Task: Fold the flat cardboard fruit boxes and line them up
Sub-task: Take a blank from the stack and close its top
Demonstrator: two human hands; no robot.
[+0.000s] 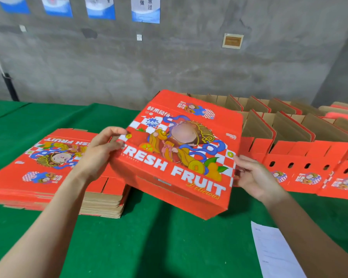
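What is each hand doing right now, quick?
Left hand: grips the red box by its left edge.
Right hand: grips the same box by its right edge.

Flat stack (54, 167) left; folded boxes (301, 137) right

Red box (181, 155) with white-checkered cartoon print, green tablecloth (149, 243), grey wall (169, 63).

Table (159, 247) draped in green cloth. A stack of flat red boxes (54, 167) is lying on it. To the right of the stack, a row of folded boxes (301, 157) is standing, top flaps raised. Right of the stack and nearer the viewer, a white sheet of paper (275, 253) is lying flat.
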